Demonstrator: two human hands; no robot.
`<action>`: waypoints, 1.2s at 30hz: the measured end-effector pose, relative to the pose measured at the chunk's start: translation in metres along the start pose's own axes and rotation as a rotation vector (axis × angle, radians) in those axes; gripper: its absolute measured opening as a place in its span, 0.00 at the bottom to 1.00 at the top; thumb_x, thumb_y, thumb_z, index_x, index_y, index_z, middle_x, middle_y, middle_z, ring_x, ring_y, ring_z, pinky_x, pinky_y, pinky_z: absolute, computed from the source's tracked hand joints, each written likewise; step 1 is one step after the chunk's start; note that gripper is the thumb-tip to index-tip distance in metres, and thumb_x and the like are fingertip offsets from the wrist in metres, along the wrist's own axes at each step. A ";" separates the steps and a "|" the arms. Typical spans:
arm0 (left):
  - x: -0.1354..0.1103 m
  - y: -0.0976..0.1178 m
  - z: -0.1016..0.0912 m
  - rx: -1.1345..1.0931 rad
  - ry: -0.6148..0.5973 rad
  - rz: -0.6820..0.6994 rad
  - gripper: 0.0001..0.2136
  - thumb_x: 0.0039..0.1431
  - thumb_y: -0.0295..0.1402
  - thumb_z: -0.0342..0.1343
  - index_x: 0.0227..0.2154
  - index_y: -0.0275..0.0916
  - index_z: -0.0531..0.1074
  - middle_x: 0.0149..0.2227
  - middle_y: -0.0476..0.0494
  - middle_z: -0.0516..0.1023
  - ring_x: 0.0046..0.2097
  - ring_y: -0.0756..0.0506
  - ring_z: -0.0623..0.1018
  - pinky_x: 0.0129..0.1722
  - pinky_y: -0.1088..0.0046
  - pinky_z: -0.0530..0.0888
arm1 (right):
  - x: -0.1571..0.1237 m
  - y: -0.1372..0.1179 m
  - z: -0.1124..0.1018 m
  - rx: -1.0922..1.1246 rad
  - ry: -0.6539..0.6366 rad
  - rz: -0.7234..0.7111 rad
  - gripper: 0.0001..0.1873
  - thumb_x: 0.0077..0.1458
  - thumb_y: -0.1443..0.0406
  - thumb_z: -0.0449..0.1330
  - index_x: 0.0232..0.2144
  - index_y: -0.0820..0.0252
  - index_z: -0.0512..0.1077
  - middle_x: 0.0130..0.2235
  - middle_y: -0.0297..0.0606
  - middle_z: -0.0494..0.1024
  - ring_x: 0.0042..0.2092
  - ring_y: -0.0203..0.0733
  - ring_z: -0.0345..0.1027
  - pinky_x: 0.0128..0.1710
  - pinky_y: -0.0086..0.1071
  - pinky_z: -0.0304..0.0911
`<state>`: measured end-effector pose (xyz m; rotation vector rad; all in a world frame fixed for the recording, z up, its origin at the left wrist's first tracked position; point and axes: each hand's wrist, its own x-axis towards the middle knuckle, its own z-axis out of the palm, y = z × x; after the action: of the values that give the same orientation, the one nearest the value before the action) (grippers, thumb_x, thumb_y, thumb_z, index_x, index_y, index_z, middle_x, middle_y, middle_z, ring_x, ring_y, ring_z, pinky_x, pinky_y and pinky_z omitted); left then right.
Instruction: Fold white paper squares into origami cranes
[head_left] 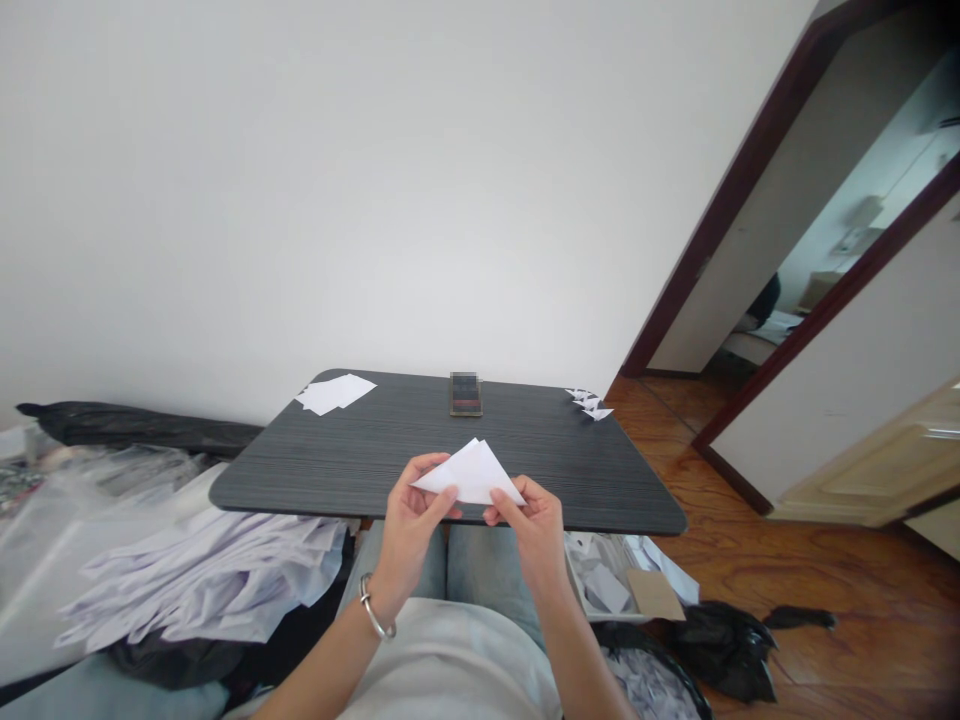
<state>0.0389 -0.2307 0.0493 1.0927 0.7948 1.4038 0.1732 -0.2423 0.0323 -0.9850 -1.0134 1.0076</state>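
Pinching a folded white paper triangle [474, 472] by its lower corners, the left hand [411, 520] and right hand [531, 522] hold it above the dark tabletop's [360, 462] near edge; what looks like a phone [465, 393] lies well beyond.

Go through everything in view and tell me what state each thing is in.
folded paper, folded into a triangle, held above the table
left grip, shut on the paper's left corner
right grip, shut on its lower right edge
phone, lying flat
paper sheets, flat, unfolded, far left corner
small folded pieces, folded, far right corner
door, open
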 end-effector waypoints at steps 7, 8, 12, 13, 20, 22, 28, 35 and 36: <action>0.002 0.003 -0.006 0.020 0.022 0.076 0.12 0.46 0.32 0.58 0.35 0.37 0.68 0.31 0.49 0.71 0.27 0.52 0.72 0.23 0.79 0.72 | -0.001 -0.002 0.001 -0.001 0.044 -0.054 0.13 0.43 0.61 0.62 0.16 0.61 0.66 0.15 0.32 0.72 0.18 0.33 0.63 0.20 0.27 0.62; 0.002 0.003 -0.006 0.021 0.019 0.078 0.11 0.46 0.32 0.58 0.34 0.37 0.68 0.31 0.49 0.71 0.27 0.52 0.72 0.23 0.79 0.72 | -0.001 -0.002 0.001 -0.004 0.043 -0.058 0.13 0.43 0.61 0.62 0.16 0.61 0.66 0.15 0.32 0.71 0.18 0.33 0.63 0.20 0.27 0.62; 0.002 0.003 -0.004 0.017 0.023 0.058 0.10 0.44 0.31 0.60 0.31 0.37 0.67 0.28 0.52 0.70 0.26 0.53 0.72 0.22 0.79 0.73 | -0.002 -0.003 0.001 0.003 0.038 -0.070 0.12 0.43 0.62 0.62 0.15 0.61 0.66 0.15 0.32 0.71 0.18 0.32 0.62 0.20 0.26 0.61; 0.001 0.003 -0.003 0.013 0.028 0.046 0.11 0.43 0.31 0.60 0.31 0.37 0.67 0.28 0.52 0.70 0.25 0.53 0.72 0.22 0.79 0.73 | -0.002 -0.003 0.001 0.001 0.039 -0.072 0.12 0.43 0.62 0.62 0.15 0.61 0.66 0.15 0.32 0.71 0.18 0.32 0.62 0.20 0.25 0.61; -0.001 0.007 0.000 0.014 0.019 -0.075 0.15 0.41 0.31 0.62 0.29 0.37 0.61 0.25 0.52 0.74 0.24 0.51 0.76 0.24 0.78 0.74 | -0.002 -0.004 0.002 -0.029 0.045 -0.078 0.12 0.42 0.61 0.63 0.15 0.61 0.66 0.15 0.32 0.71 0.18 0.33 0.62 0.19 0.26 0.61; -0.002 0.008 -0.001 0.016 0.007 -0.088 0.15 0.42 0.31 0.62 0.30 0.37 0.61 0.25 0.51 0.75 0.25 0.50 0.77 0.25 0.78 0.75 | -0.002 -0.004 0.002 -0.026 0.048 -0.074 0.12 0.42 0.62 0.63 0.15 0.61 0.67 0.15 0.32 0.71 0.19 0.33 0.63 0.20 0.26 0.61; -0.002 0.007 0.000 -0.021 0.007 -0.073 0.14 0.42 0.29 0.62 0.28 0.36 0.60 0.24 0.52 0.75 0.23 0.52 0.76 0.26 0.80 0.75 | -0.002 -0.004 0.002 -0.016 0.053 -0.060 0.11 0.42 0.62 0.63 0.15 0.62 0.68 0.15 0.32 0.72 0.18 0.33 0.63 0.20 0.26 0.61; -0.001 0.007 0.002 -0.037 0.017 -0.076 0.16 0.41 0.28 0.62 0.29 0.37 0.59 0.22 0.53 0.75 0.22 0.53 0.76 0.26 0.80 0.74 | -0.002 -0.004 0.001 -0.033 0.046 -0.056 0.11 0.43 0.63 0.62 0.16 0.62 0.68 0.15 0.32 0.72 0.18 0.33 0.63 0.21 0.26 0.61; -0.001 0.007 0.001 -0.036 0.019 -0.077 0.16 0.41 0.28 0.62 0.29 0.37 0.59 0.23 0.53 0.75 0.23 0.53 0.76 0.26 0.80 0.74 | -0.002 -0.004 0.001 -0.033 0.048 -0.057 0.11 0.43 0.63 0.62 0.16 0.62 0.68 0.15 0.32 0.72 0.18 0.33 0.63 0.21 0.26 0.61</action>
<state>0.0378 -0.2330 0.0558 1.0127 0.8135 1.3607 0.1723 -0.2449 0.0364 -0.9974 -1.0163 0.9185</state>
